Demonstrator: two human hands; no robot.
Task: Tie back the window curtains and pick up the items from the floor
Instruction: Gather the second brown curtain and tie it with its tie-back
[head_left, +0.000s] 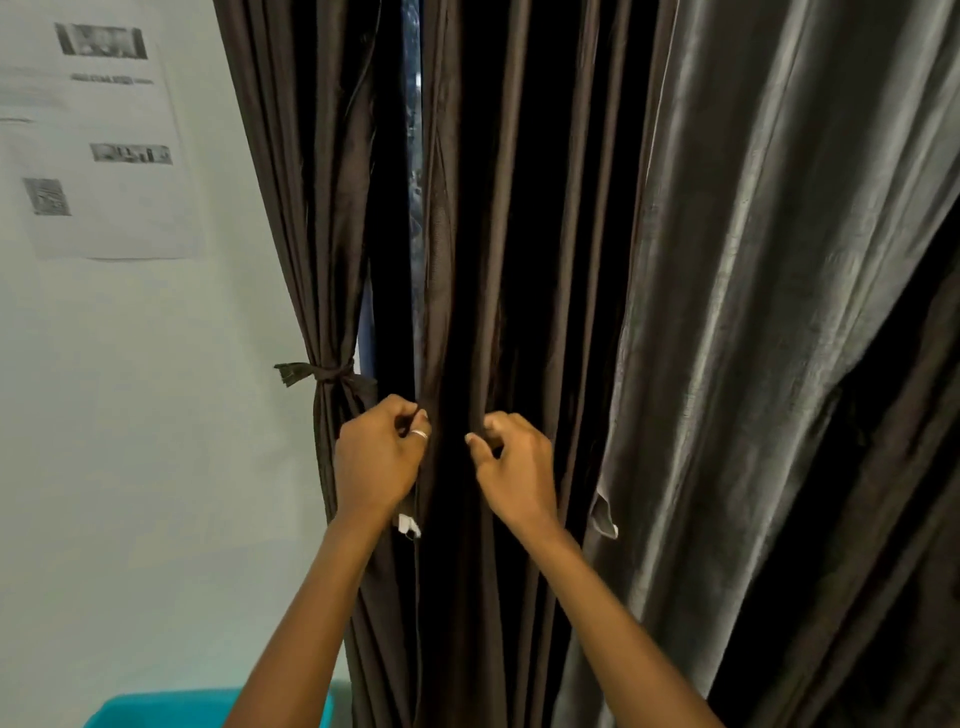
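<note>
Pale wall (130, 467) on the left carries one printed sheet (98, 135), its text too blurred to read. Three dark brown curtain panels hang in long satiny folds. The left panel (306, 208) is bunched by one knotted fabric tie (317, 374). Beside it shows a sliver of window (414, 156). The left hand (376, 457) and right hand (514, 467) each have their grip pinched on a fold of the middle panel (519, 234). The right panel (753, 312) shines grey. One teal container (171, 709) is cut off below.
</note>
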